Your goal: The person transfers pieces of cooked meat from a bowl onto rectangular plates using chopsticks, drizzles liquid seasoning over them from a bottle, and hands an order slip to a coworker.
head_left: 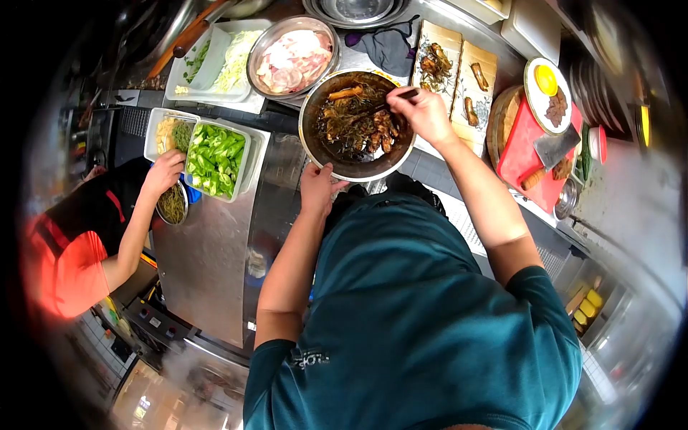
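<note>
A large round metal bowl (312, 147) holds dark, saucy meat pieces (383, 132) and stringy dark herbs (344, 129). At its near left rim is my left hand (319, 189), thumb on the edge and the other fingers below, gripping it. Over the bowl's right side, my right hand (423, 113) pinches a dark, thin utensil (403, 94) that reaches down into the food; its lower end is hard to make out. Right of the bowl, browned meat pieces (435, 66) lie on a cardboard sheet (448, 41).
A bowl of raw meat (297, 57) and a tub of green peppers (217, 159) stand left. A cleaver (557, 149) lies on a red board (527, 147), near a white plate (534, 72). At left, a co-worker's hand (166, 170) reaches into a container (153, 136).
</note>
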